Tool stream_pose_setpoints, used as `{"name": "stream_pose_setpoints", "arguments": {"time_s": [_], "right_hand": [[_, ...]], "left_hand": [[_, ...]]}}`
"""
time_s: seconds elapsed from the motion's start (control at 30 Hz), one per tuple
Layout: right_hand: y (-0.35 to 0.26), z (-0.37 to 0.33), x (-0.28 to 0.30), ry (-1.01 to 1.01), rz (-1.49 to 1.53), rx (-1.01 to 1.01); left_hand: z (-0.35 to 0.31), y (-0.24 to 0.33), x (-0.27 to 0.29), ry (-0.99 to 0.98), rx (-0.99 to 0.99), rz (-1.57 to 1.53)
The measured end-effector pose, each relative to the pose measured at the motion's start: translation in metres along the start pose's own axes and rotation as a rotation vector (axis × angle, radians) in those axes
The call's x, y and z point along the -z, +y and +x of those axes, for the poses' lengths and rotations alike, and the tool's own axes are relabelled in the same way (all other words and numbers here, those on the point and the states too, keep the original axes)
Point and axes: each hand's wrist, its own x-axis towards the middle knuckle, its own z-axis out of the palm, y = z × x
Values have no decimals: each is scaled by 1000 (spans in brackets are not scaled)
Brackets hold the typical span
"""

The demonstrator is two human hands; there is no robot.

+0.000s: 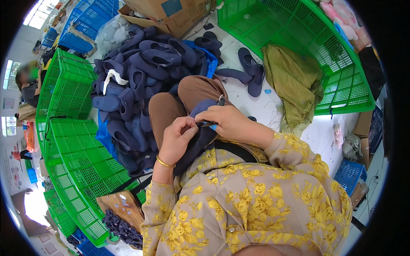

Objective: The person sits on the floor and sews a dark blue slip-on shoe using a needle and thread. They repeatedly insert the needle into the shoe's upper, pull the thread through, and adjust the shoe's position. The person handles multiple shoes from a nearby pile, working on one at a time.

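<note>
A navy cloth shoe (pixel 204 138) rests in my lap, partly hidden under my hands. My left hand (pixel 176 135), with a gold bangle at the wrist, pinches its edge between thumb and fingers. Close beside it, my right hand (pixel 228 120) is closed around what look like small scissors (pixel 221 100). Their dark handle end sticks out above the knuckles, and a dark blade tip shows by the left fingertips. A bit of blue shows at a right fingertip. Whatever lies exactly between the left fingertips is too small to make out.
Beyond my knees lies a big heap of navy shoes (pixel 147 64) on blue sheeting. Green plastic crates (pixel 81 158) stand at left, another (pixel 294 25) at far right beside an olive cloth (pixel 292 81). Loose shoes (pixel 252 70) lie on the white floor. A wooden stool (pixel 121 207) stands left.
</note>
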Motion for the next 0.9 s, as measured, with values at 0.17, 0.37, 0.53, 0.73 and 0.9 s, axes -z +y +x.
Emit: {"name": "stream_pose_setpoints", "arguments": {"time_s": [0.17,0.37,0.53,0.73,0.9], "right_hand": [[5,-1,-6,-71,-106,2],[5,-2,-17,59,-86,-35],[15,2,-34,380,463,-34],[64,-36,22,640,1630,-574],[122,-109,58,810,1482,-628]], "left_hand": [[0,5,6,-63,69,-180],[4,-7,-1,-52,151,-122],[5,-9,5,-49,227,-369],[2,-12,16,-75,300,-625],[3,-14,18,-126,327,-717]]}}
